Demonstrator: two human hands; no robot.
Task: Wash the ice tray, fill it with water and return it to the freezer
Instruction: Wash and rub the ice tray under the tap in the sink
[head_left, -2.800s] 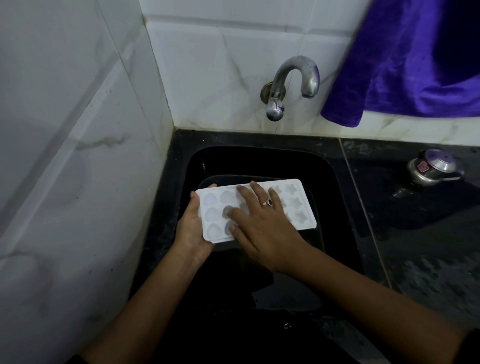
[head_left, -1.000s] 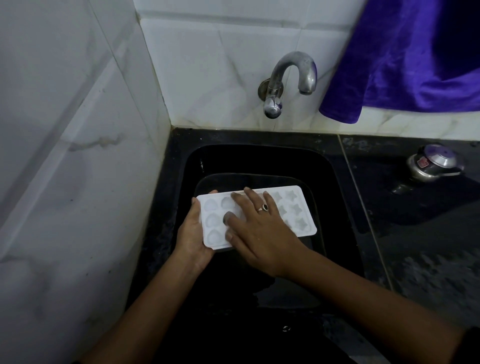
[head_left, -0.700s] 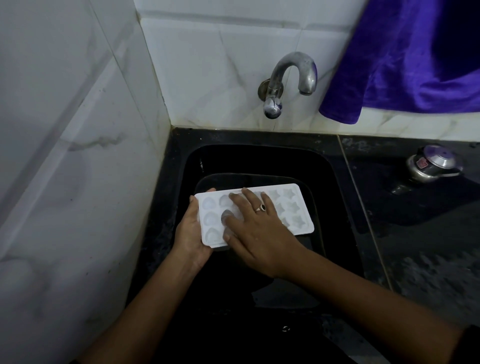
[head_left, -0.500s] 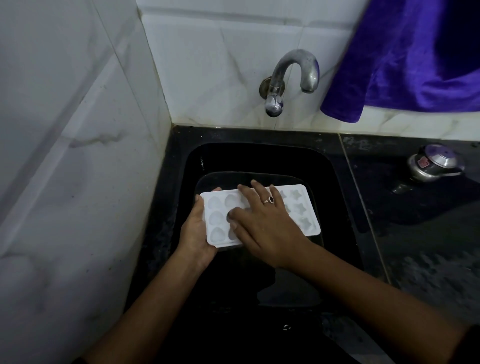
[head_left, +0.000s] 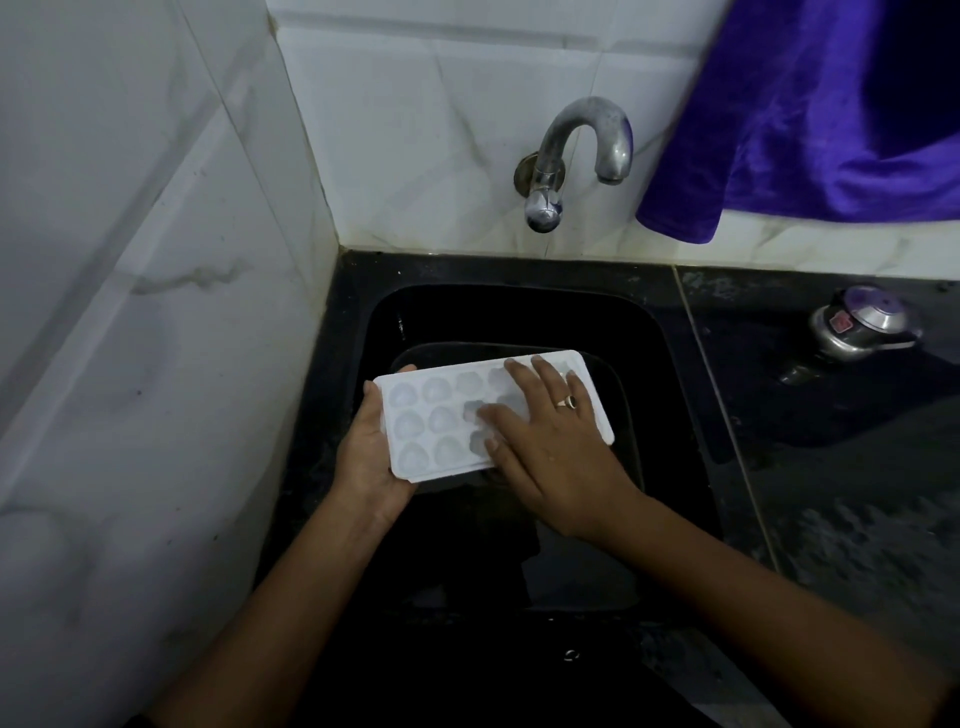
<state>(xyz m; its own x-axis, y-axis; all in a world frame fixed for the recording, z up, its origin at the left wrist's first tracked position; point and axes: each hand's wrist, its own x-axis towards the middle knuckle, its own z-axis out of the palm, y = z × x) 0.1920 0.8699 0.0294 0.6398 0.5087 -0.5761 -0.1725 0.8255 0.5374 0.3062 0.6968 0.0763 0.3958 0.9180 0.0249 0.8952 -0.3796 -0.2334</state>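
A white ice tray (head_left: 434, 415) with shaped cavities is held level over the black sink (head_left: 519, 317). My left hand (head_left: 366, 457) grips the tray's left end from underneath and at the edge. My right hand (head_left: 545, 436), wearing a ring, lies flat on the tray's right half with fingers spread, its fingertips in the cavities. It covers most of the right-hand cavities. The metal tap (head_left: 576, 156) on the wall above runs no visible water.
A dark basin or pan (head_left: 618, 395) sits in the sink under the tray. White tiled walls close in on the left and behind. A purple cloth (head_left: 810, 114) hangs at upper right. A metal pressure-cooker lid (head_left: 862, 322) rests on the black counter to the right.
My right hand has slid rightward along the tray, from the left and middle cavities onto the right half. My left hand keeps its hold on the left end.
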